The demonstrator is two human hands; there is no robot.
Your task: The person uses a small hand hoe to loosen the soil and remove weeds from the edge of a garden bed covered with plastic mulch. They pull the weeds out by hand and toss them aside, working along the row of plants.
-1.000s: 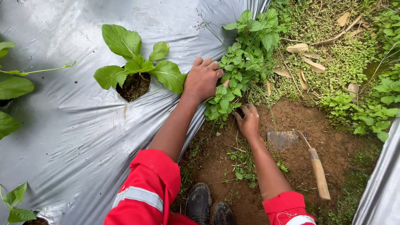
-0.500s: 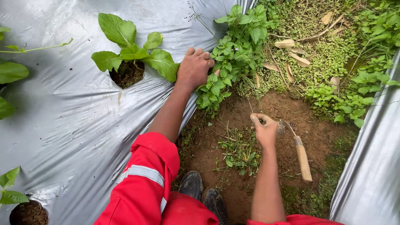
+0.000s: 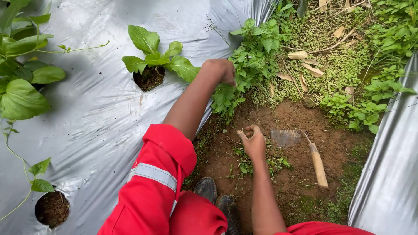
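Observation:
My left hand (image 3: 220,69) is curled into a fist in a clump of leafy green weeds (image 3: 250,56) at the edge of the silver plastic sheet (image 3: 96,117). My right hand (image 3: 252,141) hovers low over bare brown soil with its fingers curled in. I cannot see whether anything is in it. Just below it lies a small pile of pulled weeds (image 3: 261,163). A small hoe rests on the soil to the right of that hand, with a flat metal blade (image 3: 285,137) and a wooden handle (image 3: 318,164).
A leafy green seedling (image 3: 154,54) grows from a hole in the sheet beside my left wrist. Another planting hole (image 3: 52,209) is at lower left. Larger leaves (image 3: 21,91) hang at far left. My black boots (image 3: 215,200) stand on the soil. More silver sheet (image 3: 387,174) rises at right.
My right hand left the weed clump, swung back toward the hoe, then settled above the pulled pile. My left hand went from lying flat to a fist in the weeds.

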